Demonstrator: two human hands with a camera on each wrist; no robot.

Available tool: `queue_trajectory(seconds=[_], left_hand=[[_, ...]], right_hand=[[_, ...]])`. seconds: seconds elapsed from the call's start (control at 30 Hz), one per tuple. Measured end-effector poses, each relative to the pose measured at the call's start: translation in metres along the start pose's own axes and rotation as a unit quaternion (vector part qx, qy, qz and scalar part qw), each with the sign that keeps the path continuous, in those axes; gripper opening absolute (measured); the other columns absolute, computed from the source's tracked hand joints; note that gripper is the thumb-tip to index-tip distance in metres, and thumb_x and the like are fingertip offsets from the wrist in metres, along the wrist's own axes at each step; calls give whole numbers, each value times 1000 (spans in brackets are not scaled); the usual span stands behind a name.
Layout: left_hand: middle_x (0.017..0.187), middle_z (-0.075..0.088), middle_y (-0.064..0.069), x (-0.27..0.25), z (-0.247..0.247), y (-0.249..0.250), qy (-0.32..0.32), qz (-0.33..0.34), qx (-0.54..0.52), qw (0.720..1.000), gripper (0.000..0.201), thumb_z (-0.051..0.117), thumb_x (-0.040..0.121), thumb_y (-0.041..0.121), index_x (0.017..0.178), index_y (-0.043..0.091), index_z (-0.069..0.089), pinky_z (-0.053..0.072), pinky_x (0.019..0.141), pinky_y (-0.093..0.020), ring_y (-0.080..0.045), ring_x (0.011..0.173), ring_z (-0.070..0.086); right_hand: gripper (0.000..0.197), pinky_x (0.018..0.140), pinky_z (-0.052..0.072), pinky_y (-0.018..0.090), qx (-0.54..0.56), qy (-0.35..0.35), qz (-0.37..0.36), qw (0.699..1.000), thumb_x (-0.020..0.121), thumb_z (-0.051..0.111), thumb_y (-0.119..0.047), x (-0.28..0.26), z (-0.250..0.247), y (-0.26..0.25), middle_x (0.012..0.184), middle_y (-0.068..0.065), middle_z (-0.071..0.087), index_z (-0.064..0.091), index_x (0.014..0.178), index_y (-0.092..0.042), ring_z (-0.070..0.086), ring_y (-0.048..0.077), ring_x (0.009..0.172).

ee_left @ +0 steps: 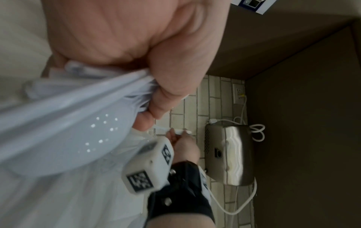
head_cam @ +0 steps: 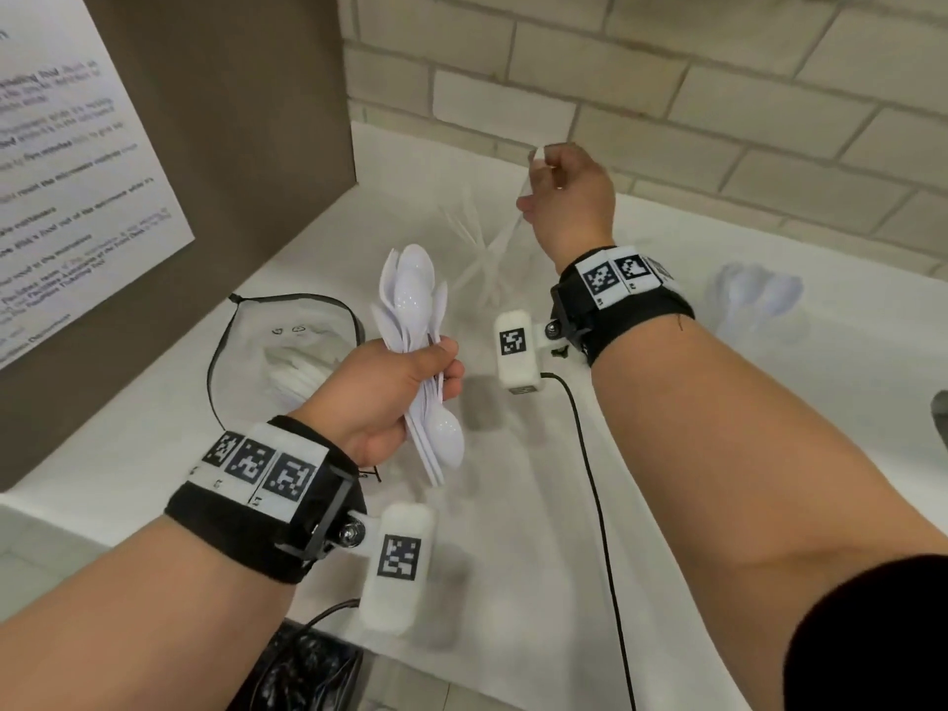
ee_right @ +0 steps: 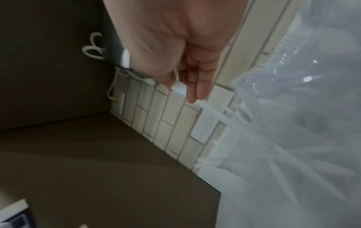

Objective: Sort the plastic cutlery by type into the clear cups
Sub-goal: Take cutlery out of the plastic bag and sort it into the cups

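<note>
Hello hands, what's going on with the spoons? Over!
Left hand grips spoon bunch. Right hand pinches one utensil above a cup. Nothing blocking.

The left hand (head_cam: 390,387) is fisted around a bundle of spoons (head_cam: 415,320); the right hand (head_cam: 569,197), raised farther out, pinches one white utensil (head_cam: 528,177).

Glossy white plastic spoons (head_cam: 416,300) catch pinpoint highlights above a smooth white counter (head_cam: 513,505). Behind, a clear plastic cup (head_cam: 487,269) stands before matt, pale brick wall (head_cam: 667,69); a brushed-metal appliance (ee_left: 230,154) gleams; black cloth wristbands (head_cam: 267,526) look soft.
</note>
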State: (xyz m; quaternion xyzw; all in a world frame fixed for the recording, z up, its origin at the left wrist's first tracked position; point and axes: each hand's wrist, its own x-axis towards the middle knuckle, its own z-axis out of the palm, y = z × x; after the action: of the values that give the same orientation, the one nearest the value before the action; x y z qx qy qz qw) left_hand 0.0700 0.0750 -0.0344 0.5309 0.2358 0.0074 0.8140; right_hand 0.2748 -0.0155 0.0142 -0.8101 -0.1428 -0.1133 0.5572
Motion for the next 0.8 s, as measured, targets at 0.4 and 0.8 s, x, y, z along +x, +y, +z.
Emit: queue_trajectory(seconds=[0.4,0.8], left_hand=[[73,66,0,4,10,0,-38,-19,-71,997,11,59,92,22,95,13,63,50,93,-48,-13,69,65],[79,67,0,-5,40,0,-126,12,-151,980,8,53,96,15,96,17,60,58,74,-34,-13,79,68]], right_hand=[[39,99,49,36,-116,-81,56,988,89,53,-5,9,-11,15,112,4,62,55,129,-5,62,25,112],[29,54,53,35,-41,-384,74,919,81,74,-15,-155,-101,-13,66,7,68,45,83,-19,64,18,58]])
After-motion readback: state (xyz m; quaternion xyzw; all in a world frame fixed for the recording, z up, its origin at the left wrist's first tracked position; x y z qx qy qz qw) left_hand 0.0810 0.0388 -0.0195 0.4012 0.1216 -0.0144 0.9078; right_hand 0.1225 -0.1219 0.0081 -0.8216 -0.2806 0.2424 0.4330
